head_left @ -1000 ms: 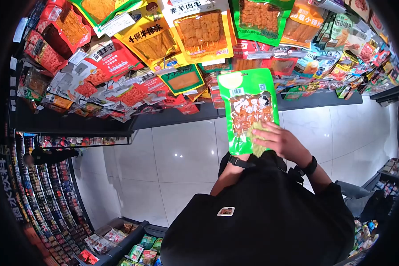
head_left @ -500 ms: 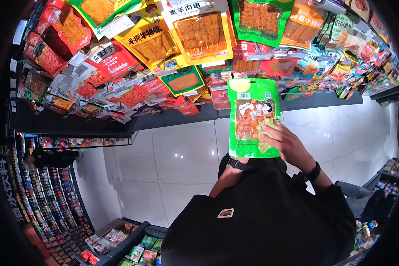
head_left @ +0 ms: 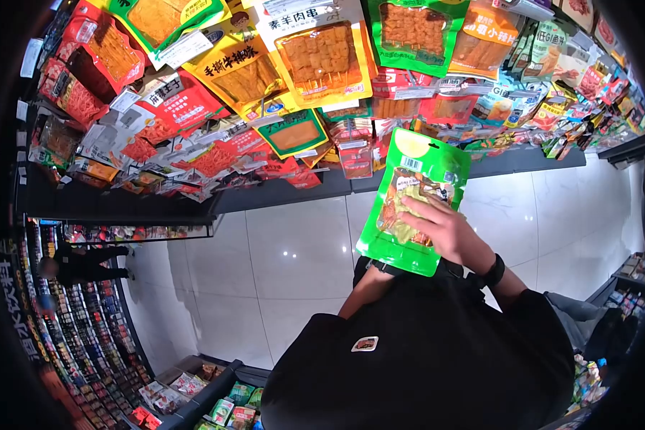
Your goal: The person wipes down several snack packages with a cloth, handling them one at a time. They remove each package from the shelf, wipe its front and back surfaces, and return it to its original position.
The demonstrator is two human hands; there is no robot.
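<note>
A green snack package with a clear window and a round yellow mark is held above my lap, tilted with its top toward the right. My right hand lies over its front, fingers slightly apart and pressing a crumpled yellow-green cloth against the window. The left forearm reaches up to the package's lower edge, and my left hand is hidden behind the package. Just beyond the package's top, more snack packs hang from the rack.
Hanging snack packs fill the rack across the top. Below its dark edge lies a white tiled floor. Another person in dark clothes is beside packed shelves at the left. Bins of packs stand at the bottom.
The package has tilted clockwise and its lower end has moved left and down. My right hand and the cloth have shifted left across the window. More of the other person shows.
</note>
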